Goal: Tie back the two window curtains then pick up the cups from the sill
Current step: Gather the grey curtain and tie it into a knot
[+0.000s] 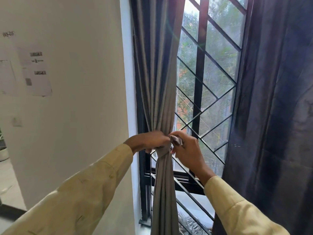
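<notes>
Single wide-angle view, worn on the head. Looks forward and a little down, straight at the left curtain [160, 99], from close in front of it. Keeps that curtain upright through mid-frame, with the left hand [150, 141] and right hand [186, 150] gripping its tie [163, 152] just below centre. Takes in the white wall [76, 124] left of the curtain, the barred window [211, 82] just right of it, and the right curtain [274, 116] beyond, at the right edge. Leans the uprights on either side of the curtain outward toward the top.
</notes>
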